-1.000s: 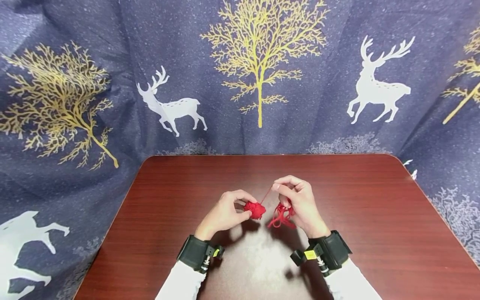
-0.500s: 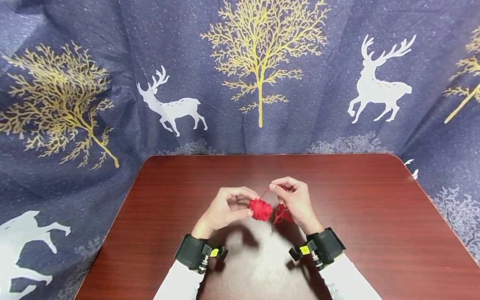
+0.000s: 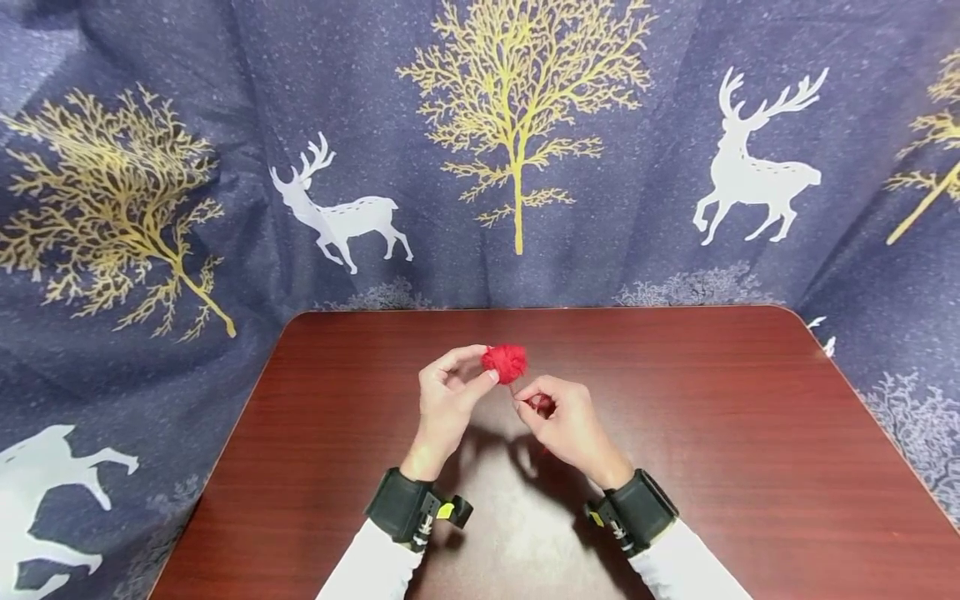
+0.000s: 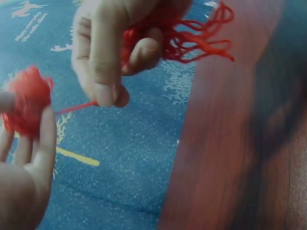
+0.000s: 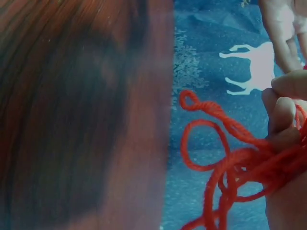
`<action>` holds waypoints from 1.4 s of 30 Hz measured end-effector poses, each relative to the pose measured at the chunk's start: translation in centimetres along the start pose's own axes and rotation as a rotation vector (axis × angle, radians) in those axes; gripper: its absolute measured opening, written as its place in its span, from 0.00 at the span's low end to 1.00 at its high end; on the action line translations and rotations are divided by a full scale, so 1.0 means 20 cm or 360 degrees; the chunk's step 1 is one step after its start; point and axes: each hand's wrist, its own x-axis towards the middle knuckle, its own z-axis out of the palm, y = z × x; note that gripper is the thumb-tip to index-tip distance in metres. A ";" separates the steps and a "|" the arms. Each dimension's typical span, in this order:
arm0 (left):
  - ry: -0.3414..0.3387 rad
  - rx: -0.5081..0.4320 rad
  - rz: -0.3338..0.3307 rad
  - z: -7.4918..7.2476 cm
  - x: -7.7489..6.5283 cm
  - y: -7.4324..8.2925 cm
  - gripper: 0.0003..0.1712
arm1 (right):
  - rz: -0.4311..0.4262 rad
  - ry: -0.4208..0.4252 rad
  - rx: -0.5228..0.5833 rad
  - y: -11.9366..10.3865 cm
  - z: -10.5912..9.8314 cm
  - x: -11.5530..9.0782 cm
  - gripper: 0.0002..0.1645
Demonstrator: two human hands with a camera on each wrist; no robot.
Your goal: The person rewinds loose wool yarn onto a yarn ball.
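A small ball of red yarn (image 3: 506, 363) is held between the thumb and fingers of my left hand (image 3: 448, 402), above the table. My right hand (image 3: 564, 420), a little lower and to the right, pinches the strand that runs from the ball. In the left wrist view this taut strand (image 4: 76, 108) spans the gap from ball to right thumb and fingertip. Loose loops of yarn (image 5: 225, 158) hang out of the right palm, gathered under its curled fingers; in the head view the right hand mostly hides them.
A reddish-brown wooden table (image 3: 712, 400) lies under both hands. Behind it hangs a dark blue cloth (image 3: 630, 225) printed with white deer and yellow trees. Each wrist wears a black strap (image 3: 641, 510) with a small camera.
The left hand has lifted the yarn ball up and away toward the table's far side. My right hand has moved left and lower, passing from above the ball to below it with the strand.
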 end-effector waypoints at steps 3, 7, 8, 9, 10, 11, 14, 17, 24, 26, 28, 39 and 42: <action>0.0086 0.0200 0.0041 0.00 0.00 -0.02 0.18 | -0.0145 -0.0015 -0.0107 -0.02 0.00 0.00 0.10; 0.0063 0.0596 0.0159 -0.01 -0.01 -0.06 0.18 | -0.0197 -0.0027 -0.0117 -0.05 -0.01 0.00 0.09; 0.0036 0.0684 0.0189 -0.01 -0.01 -0.07 0.18 | -0.0180 -0.0029 -0.0099 -0.06 -0.02 0.00 0.09; 0.0005 0.0760 0.0215 -0.02 -0.02 -0.08 0.19 | -0.0151 -0.0026 -0.0075 -0.07 -0.02 0.01 0.10; -0.0035 0.0832 0.0240 -0.03 -0.02 -0.08 0.19 | -0.0116 -0.0023 -0.0045 -0.08 -0.03 0.01 0.10; -0.0076 0.0883 0.0259 -0.03 -0.02 -0.09 0.19 | -0.0069 -0.0018 -0.0008 -0.08 -0.04 0.02 0.10; -0.0209 0.0978 0.0255 -0.05 -0.02 -0.10 0.18 | 0.0116 0.0000 0.0121 -0.10 -0.07 0.03 0.09; -0.0336 0.1045 0.0202 -0.07 -0.02 -0.10 0.17 | 0.0329 0.0020 0.0291 -0.11 -0.10 0.05 0.06; -0.0594 0.1088 0.0068 -0.10 -0.03 -0.08 0.14 | 0.0645 0.0103 0.0916 -0.11 -0.16 0.08 0.09; -0.0671 0.1089 0.0035 -0.11 -0.03 -0.07 0.14 | 0.0675 0.0155 0.1053 -0.10 -0.17 0.09 0.07; -0.0745 0.1067 -0.0020 -0.12 -0.03 -0.07 0.15 | 0.0715 0.0211 0.1141 -0.10 -0.18 0.10 0.03; -0.1096 0.0439 -0.0258 -0.14 -0.04 -0.02 0.16 | 0.0805 0.0420 0.1229 -0.02 -0.20 0.14 0.06; -0.1128 0.0249 -0.0191 -0.14 -0.04 0.00 0.16 | 0.0861 0.0410 0.1205 0.01 -0.17 0.14 0.05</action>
